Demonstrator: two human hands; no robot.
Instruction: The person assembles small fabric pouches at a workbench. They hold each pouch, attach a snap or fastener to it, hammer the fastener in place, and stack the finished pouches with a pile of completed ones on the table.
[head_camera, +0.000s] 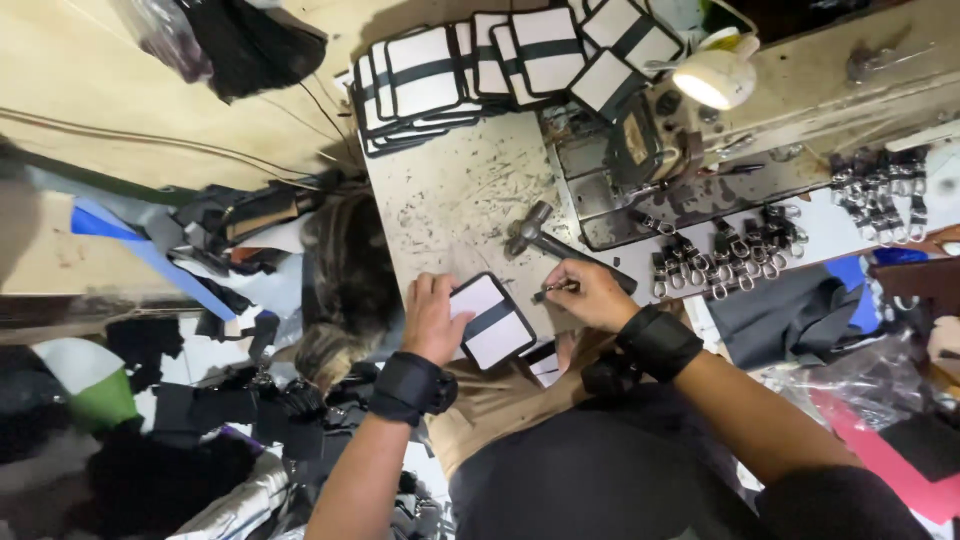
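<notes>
Left hand (432, 318) pins the white panel (490, 322) flat; right fingers (572, 287) pinch a small metal clip (548, 292), best kept square to its edge.

scarred pale worktable (450, 200) | lit lamp (712, 80) | plywood board (90, 90) | cluttered floor (150, 440)
</notes>
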